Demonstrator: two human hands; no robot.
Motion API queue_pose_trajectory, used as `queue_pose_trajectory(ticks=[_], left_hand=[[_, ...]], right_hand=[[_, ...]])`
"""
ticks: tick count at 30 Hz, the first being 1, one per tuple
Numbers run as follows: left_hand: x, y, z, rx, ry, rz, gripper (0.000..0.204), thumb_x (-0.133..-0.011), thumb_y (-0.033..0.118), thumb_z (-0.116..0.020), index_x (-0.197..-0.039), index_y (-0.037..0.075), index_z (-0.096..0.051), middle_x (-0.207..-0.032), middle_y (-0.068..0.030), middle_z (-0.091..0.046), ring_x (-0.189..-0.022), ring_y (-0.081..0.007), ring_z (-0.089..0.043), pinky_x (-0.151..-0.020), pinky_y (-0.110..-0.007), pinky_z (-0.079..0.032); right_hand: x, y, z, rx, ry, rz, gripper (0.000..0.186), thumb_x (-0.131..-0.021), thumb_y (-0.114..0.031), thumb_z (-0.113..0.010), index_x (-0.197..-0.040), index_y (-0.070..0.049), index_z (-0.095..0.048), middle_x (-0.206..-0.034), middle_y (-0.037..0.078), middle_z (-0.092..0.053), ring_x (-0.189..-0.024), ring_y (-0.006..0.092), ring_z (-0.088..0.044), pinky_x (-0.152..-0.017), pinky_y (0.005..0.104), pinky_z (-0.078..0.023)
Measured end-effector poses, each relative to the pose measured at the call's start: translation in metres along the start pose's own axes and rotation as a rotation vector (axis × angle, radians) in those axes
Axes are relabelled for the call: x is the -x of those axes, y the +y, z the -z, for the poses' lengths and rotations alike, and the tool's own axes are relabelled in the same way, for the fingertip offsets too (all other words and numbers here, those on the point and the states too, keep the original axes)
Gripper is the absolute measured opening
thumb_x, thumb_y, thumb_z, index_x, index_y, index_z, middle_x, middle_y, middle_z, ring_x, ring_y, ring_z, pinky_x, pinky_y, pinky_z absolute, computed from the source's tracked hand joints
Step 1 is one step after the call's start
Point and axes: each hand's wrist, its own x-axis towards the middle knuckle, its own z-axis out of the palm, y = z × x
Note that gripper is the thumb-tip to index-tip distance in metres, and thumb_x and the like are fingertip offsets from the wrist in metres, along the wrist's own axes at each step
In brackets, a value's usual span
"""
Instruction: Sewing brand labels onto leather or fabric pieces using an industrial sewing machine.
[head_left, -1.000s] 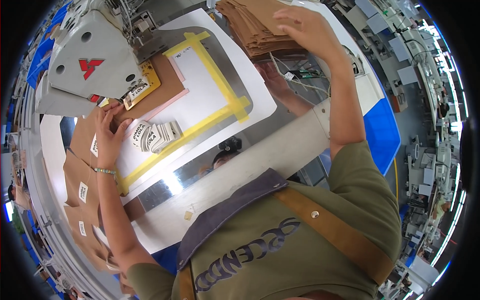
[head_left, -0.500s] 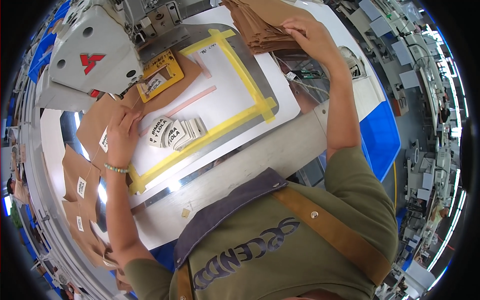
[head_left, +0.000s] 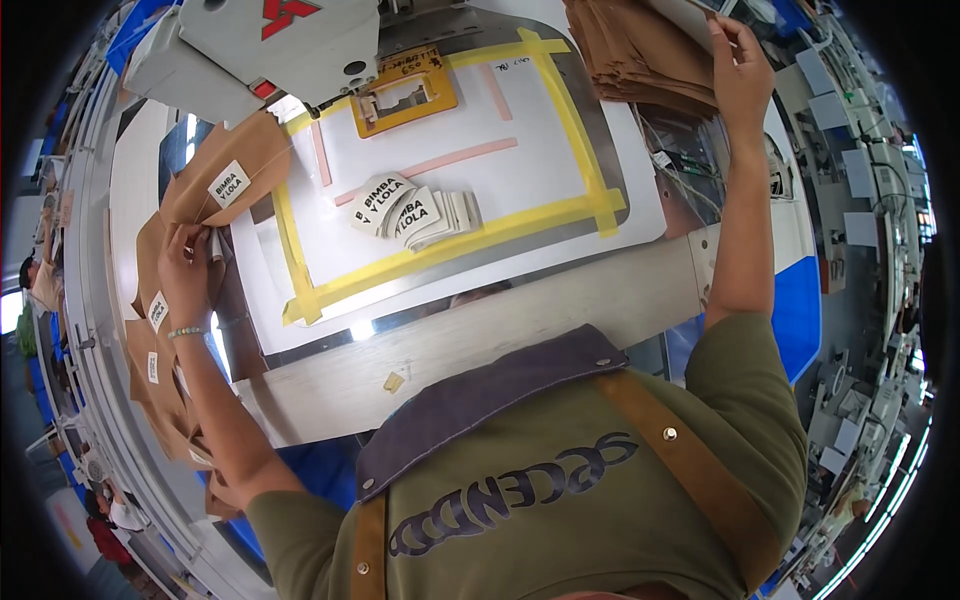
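Note:
My left hand [head_left: 187, 268] is closed on the edge of a brown fabric piece [head_left: 262, 150] that carries a white label [head_left: 230, 184]. This piece lies to the left of the yellow frame [head_left: 448, 92] beneath the sewing machine head [head_left: 318, 48]. More labelled brown pieces [head_left: 145, 330] hang down below my left hand. At the upper right, my right hand [head_left: 742, 65] pinches the raised edge of the top piece on a stack of brown pieces [head_left: 635, 50]. Between my hands lies a fanned pile of white printed labels [head_left: 440, 215].
Yellow tape [head_left: 450, 238] borders a white sheet [head_left: 550, 165] on the machine bed, with pink strips [head_left: 430, 170] inside it. Loose cables [head_left: 690, 175] lie below the stack. A blue bin [head_left: 795, 315] stands at the right, beside the table edge.
My left hand has drawn the labelled brown piece leftward, out of the yellow frame. My right hand has lifted the edge of the stack's top piece. The view has shifted too.

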Motion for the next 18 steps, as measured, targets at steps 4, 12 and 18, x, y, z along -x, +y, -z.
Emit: queue_pose_trajectory(ticks=[4, 12, 18], left_hand=[[0.003, 0.034, 0.009, 0.041, 0.076, -0.183, 0.038, -0.096, 0.004, -0.067, -0.134, 0.005, -0.066, -0.138, -0.0133, -0.065, -0.128, -0.0331, -0.062, -0.101, -0.040, -0.053], [0.025, 0.170, -0.034, 0.371, -0.149, -0.466, 0.067, -0.097, 0.026, -0.071, -0.157, 0.008, -0.046, -0.161, -0.0148, -0.046, -0.155, -0.0366, -0.033, -0.127, -0.049, -0.026], [0.043, 0.212, -0.040, 0.428, -0.324, -0.604, 0.074, -0.096, 0.034, -0.070, -0.158, 0.005, -0.043, -0.163, -0.0148, -0.044, -0.156, -0.0389, -0.030, -0.129, -0.054, -0.015]], right_hand=[[-0.002, -0.040, -0.016, -0.009, -0.253, 0.400, 0.018, -0.092, -0.005, -0.068, -0.109, 0.001, -0.073, -0.102, 0.016, -0.074, -0.093, 0.0356, -0.071, -0.082, 0.0408, -0.057], [0.069, -0.114, -0.101, 0.004, -0.597, 0.930, 0.022, -0.085, -0.009, -0.069, -0.107, -0.008, -0.072, -0.119, 0.005, -0.074, -0.102, 0.0240, -0.070, -0.084, 0.0371, -0.058], [0.082, -0.141, -0.117, -0.176, -0.610, 1.010, 0.021, -0.085, -0.012, -0.068, -0.106, -0.010, -0.068, -0.112, 0.002, -0.070, -0.101, 0.0206, -0.068, -0.080, 0.0344, -0.057]])
